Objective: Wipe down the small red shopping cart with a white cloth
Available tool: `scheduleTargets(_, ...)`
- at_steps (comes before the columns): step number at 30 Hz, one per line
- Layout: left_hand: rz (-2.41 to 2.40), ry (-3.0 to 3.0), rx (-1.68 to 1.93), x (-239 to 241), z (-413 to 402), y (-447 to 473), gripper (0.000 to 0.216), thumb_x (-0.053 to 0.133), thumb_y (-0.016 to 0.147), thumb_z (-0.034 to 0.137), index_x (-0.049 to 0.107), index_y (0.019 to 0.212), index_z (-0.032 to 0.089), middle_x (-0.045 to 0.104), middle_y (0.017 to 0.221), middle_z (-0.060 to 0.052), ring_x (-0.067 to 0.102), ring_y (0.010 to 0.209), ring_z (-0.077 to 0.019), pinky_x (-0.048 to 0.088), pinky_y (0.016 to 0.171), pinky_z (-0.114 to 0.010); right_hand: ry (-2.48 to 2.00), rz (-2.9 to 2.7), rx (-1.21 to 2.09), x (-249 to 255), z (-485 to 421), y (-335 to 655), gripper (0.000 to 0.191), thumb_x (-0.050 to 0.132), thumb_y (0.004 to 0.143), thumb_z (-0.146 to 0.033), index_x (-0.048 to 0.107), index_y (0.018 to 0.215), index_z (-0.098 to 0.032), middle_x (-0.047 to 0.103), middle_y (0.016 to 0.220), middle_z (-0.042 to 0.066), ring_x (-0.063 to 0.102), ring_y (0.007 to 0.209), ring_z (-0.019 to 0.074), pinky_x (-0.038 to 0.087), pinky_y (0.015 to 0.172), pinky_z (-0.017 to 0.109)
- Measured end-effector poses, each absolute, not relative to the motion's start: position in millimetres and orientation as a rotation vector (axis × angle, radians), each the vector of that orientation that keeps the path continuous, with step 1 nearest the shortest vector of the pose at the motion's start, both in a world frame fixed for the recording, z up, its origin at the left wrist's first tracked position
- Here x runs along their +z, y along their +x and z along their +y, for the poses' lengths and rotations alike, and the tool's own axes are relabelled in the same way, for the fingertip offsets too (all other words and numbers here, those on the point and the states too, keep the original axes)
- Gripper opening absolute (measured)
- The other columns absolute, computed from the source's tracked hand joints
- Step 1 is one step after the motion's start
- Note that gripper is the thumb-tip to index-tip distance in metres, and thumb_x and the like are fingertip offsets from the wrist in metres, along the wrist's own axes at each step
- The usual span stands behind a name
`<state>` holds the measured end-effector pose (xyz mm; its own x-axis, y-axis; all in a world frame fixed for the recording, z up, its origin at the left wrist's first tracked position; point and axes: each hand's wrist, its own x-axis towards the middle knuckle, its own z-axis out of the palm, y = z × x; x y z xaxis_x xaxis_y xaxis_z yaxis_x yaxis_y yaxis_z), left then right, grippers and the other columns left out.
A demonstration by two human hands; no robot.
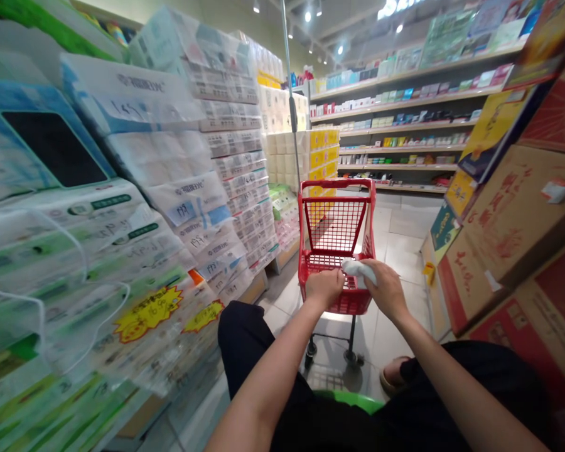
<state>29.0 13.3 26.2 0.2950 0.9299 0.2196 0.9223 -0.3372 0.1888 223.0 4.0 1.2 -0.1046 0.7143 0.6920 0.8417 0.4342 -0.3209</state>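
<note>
A small red shopping cart (336,226) stands in front of me, with a grid basket and black wheels. My left hand (324,287) is closed at the near left rim of the basket, its fingers curled over and partly hidden. A white cloth (359,271) is bunched in my right hand (387,290), above the near right part of the basket. The cloth reaches leftward close to my left fingers; whether they touch it I cannot tell.
Stacked tissue packs (179,207) line the left side, with a dark-screened device (51,147) on top. Cardboard cartons (513,213) are piled on the right. Stocked shelves (400,125) stand at the back. A green seat edge (348,400) shows between my legs.
</note>
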Motion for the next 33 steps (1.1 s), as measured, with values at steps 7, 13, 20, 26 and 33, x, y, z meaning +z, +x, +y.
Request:
scheduleTargets(7, 1.828, 2.459, 0.175, 42, 26, 19, 0.037, 0.039, 0.093, 0.042, 0.065, 0.110, 0.023, 0.072, 0.101, -0.009, 0.068, 0.093, -0.0254, 0.050, 0.080, -0.035, -1.337, -1.952, -0.173, 29, -27, 185, 0.033, 0.045, 0.094, -0.041, 0.058, 0.121, -0.028, 0.068, 0.110, 0.005, 0.059, 0.101, 0.0236, 0.037, 0.097, 0.043)
scheduleTargets(13, 1.741, 2.476, 0.110, 44, 37, 18, 0.036, 0.043, 0.090, 0.046, 0.069, 0.106, 0.026, 0.072, 0.102, -0.008, 0.068, 0.096, -0.0256, 0.050, 0.081, -0.034, -1.341, -2.071, -0.274, 24, -31, 182, 0.026, 0.049, 0.092, -0.040, 0.063, 0.110, -0.027, 0.066, 0.104, 0.006, 0.054, 0.103, 0.0242, 0.037, 0.093, 0.039)
scheduleTargets(20, 1.702, 2.503, 0.109, 42, 34, 32, 0.047, 0.027, 0.095, 0.042, 0.070, 0.107, 0.025, 0.071, 0.107, -0.008, 0.065, 0.101, -0.0260, 0.050, 0.085, -0.038, -1.433, -2.058, -0.383, 32, 33, 241, 0.025, 0.054, 0.088, -0.042, 0.067, 0.106, -0.029, 0.059, 0.116, 0.007, 0.050, 0.104, 0.0271, 0.040, 0.084, 0.040)
scheduleTargets(26, 1.716, 2.471, 0.136, 41, 30, 32, 0.048, 0.028, 0.094, 0.042, 0.070, 0.106, 0.022, 0.071, 0.106, -0.010, 0.066, 0.101, -0.0266, 0.050, 0.083, -0.037, -1.516, -1.875, -0.325, 31, 43, 234, 0.032, 0.051, 0.089, -0.043, 0.066, 0.112, -0.027, 0.056, 0.108, 0.009, 0.053, 0.095, 0.0262, 0.044, 0.079, 0.040)
scheduleTargets(33, 1.771, 2.415, 0.152, 49, 22, 21, 0.046, 0.029, 0.095, 0.044, 0.070, 0.105, 0.024, 0.072, 0.105, -0.008, 0.066, 0.101, -0.0254, 0.049, 0.086, -0.036, -1.354, -1.911, -0.086, 6, -23, 214, 0.032, 0.049, 0.091, -0.046, 0.062, 0.116, -0.030, 0.057, 0.111, 0.008, 0.054, 0.104, 0.0258, 0.047, 0.088, 0.041)
